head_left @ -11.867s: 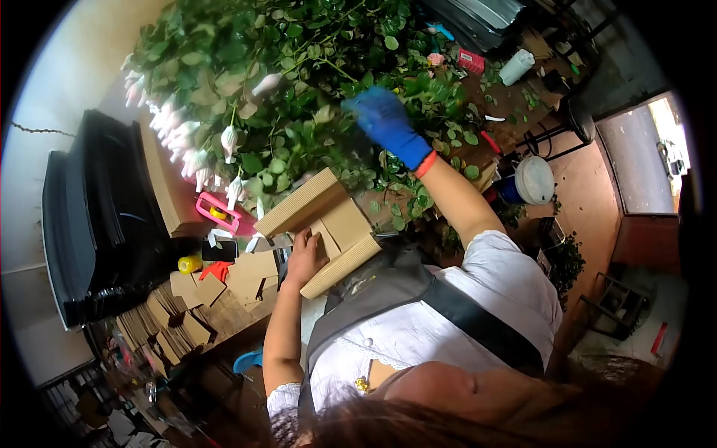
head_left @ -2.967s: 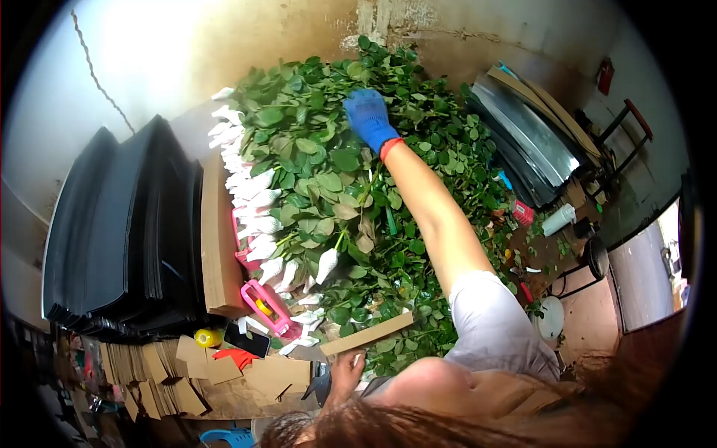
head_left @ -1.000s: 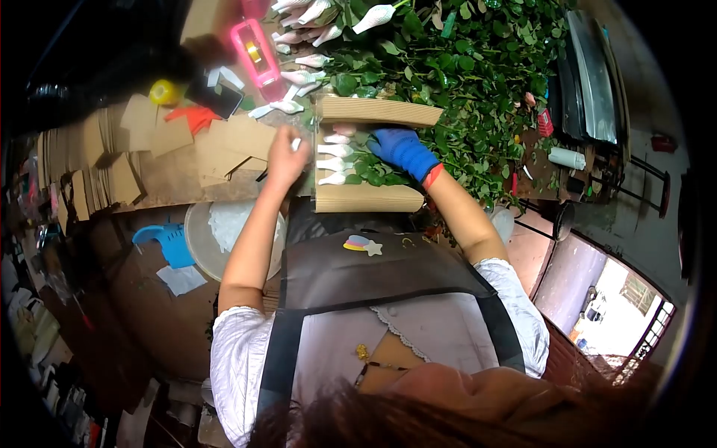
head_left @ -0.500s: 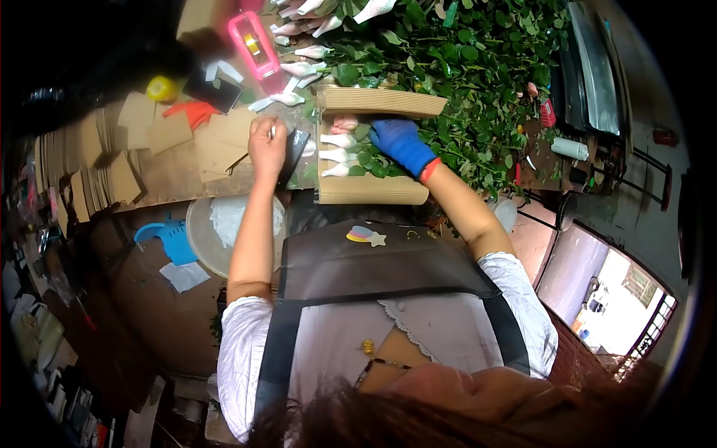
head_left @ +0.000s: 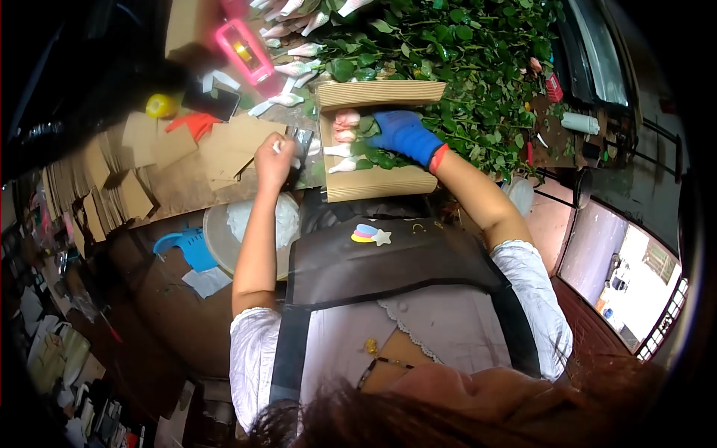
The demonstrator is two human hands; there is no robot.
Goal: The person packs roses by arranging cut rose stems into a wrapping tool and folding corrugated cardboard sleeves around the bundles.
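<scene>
My left hand (head_left: 275,155) is bare and closed on a small white net sleeve, left of the corrugated cardboard wrap (head_left: 381,93). My right hand (head_left: 403,136), in a blue glove, lies over the green stems inside the wrap, its fingers curled round them. In the wrap, two pink rose heads (head_left: 346,127) are bare, while two white-netted heads (head_left: 342,158) sit below them. The wrap's ribbed edges stand above and below the roses. A dark object with a shiny top (head_left: 300,142) lies between my left hand and the wrap.
Leafy rose stems (head_left: 470,75) spread behind the wrap, with netted heads (head_left: 305,50) at their left. A pink tape dispenser (head_left: 245,52), yellow tape roll (head_left: 160,106), phone (head_left: 213,101) and cardboard pieces (head_left: 237,142) lie left. Below the table edge is a bin of white nets (head_left: 280,224).
Compared with earlier frames, the wrap now holds roses, and more of their heads are bare and pink. My left hand moved left from the wrap, then slightly back; my right stays on the stems.
</scene>
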